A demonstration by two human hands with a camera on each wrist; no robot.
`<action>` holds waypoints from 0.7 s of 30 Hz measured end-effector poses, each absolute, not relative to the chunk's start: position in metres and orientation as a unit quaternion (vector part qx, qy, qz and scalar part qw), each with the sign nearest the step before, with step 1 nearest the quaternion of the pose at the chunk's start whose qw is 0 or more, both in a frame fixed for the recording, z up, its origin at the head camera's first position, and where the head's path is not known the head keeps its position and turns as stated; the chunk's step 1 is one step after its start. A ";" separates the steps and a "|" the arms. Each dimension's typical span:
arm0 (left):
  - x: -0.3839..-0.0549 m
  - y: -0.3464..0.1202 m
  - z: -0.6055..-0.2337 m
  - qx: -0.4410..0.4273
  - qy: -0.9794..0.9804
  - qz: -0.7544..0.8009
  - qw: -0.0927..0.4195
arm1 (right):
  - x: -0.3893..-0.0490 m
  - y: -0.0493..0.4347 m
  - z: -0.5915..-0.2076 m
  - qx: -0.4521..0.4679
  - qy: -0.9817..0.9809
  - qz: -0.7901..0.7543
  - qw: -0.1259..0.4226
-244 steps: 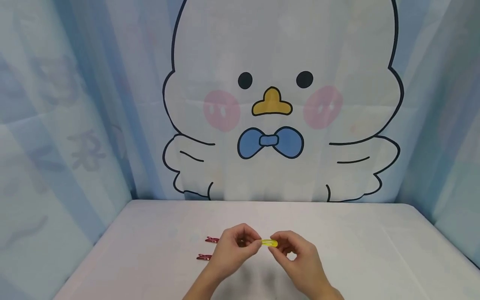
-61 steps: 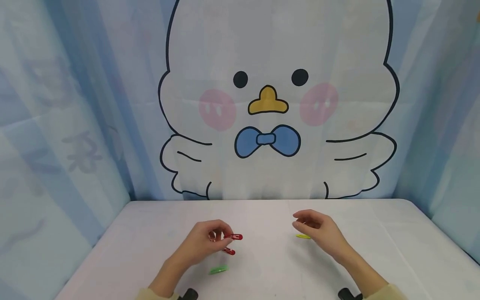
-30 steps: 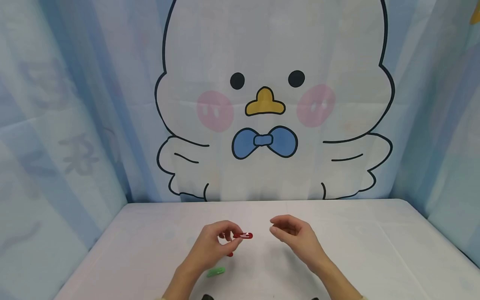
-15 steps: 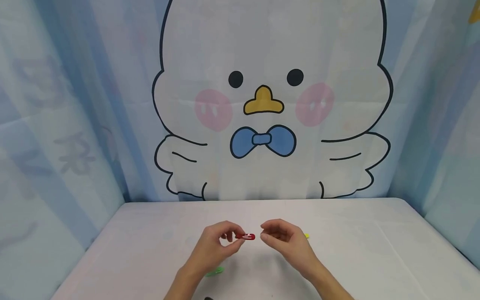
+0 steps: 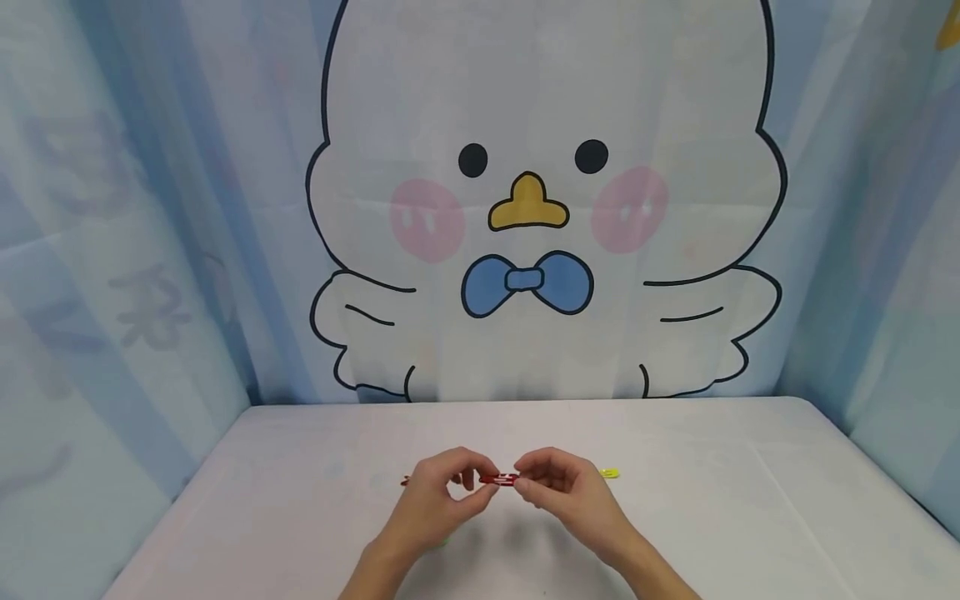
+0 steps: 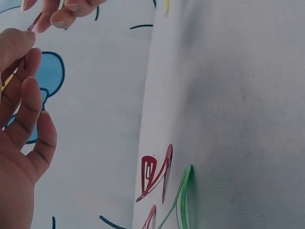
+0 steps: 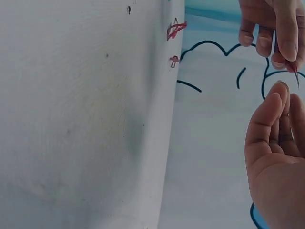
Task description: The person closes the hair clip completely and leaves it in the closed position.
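Note:
My left hand (image 5: 450, 487) pinches a red snap hair clip (image 5: 498, 480) between thumb and forefinger, raised over the middle of the table. On the clip's other side is my right hand (image 5: 566, 487), thumb and forefinger right at its free end. In the right wrist view the clip (image 7: 296, 78) points down toward the slightly parted fingertips of that hand. Beyond my right hand a yellow hair clip (image 5: 611, 473) lies on the table. The left wrist view has a red clip (image 6: 148, 171) and a green clip (image 6: 183, 200) lying on the tabletop; the left hand mostly hides them in the head view.
A white table (image 5: 750, 500) spreads under both hands. Behind it hangs a curtain (image 5: 528, 350) with a cartoon bird, and blue-white curtains (image 5: 112, 250) flank both sides. The end of another red clip (image 5: 406, 481) peeks out left of my left hand.
The yellow clip, earlier held by both hands, now lies at the right. My left hand has picked up a red clip. My right hand has moved left to its free end.

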State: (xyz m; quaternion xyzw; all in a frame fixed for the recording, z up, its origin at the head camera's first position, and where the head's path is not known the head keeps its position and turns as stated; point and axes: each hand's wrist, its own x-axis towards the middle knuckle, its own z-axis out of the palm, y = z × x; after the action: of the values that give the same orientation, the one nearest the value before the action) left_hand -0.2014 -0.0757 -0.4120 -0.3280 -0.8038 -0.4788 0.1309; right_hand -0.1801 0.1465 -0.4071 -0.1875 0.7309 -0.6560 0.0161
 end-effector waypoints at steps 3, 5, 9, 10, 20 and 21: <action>-0.201 -0.075 -0.412 -0.332 -0.801 -0.479 0.134 | -0.180 0.145 -0.407 -0.188 0.730 -0.657 0.024; -0.201 -0.075 -0.412 -0.332 -0.803 -0.479 0.130 | -0.180 0.144 -0.407 -0.184 0.730 -0.658 0.026; -0.200 -0.074 -0.412 -0.332 -0.802 -0.481 0.119 | -0.179 0.142 -0.407 -0.180 0.727 -0.662 0.030; -0.200 -0.073 -0.412 -0.334 -0.801 -0.484 0.117 | -0.179 0.142 -0.407 -0.181 0.727 -0.662 0.029; -0.198 -0.070 -0.414 -0.316 -0.788 -0.524 0.066 | -0.178 0.142 -0.406 -0.182 0.726 -0.664 0.015; -0.198 -0.070 -0.414 -0.308 -0.784 -0.536 0.057 | -0.177 0.142 -0.405 -0.181 0.726 -0.664 0.012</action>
State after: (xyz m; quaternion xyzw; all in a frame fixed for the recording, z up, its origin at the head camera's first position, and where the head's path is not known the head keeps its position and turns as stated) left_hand -0.1979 -0.0699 -0.4137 -0.3083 -0.7840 -0.5357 0.0572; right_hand -0.1774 0.1424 -0.4054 -0.1810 0.7257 -0.6637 0.0123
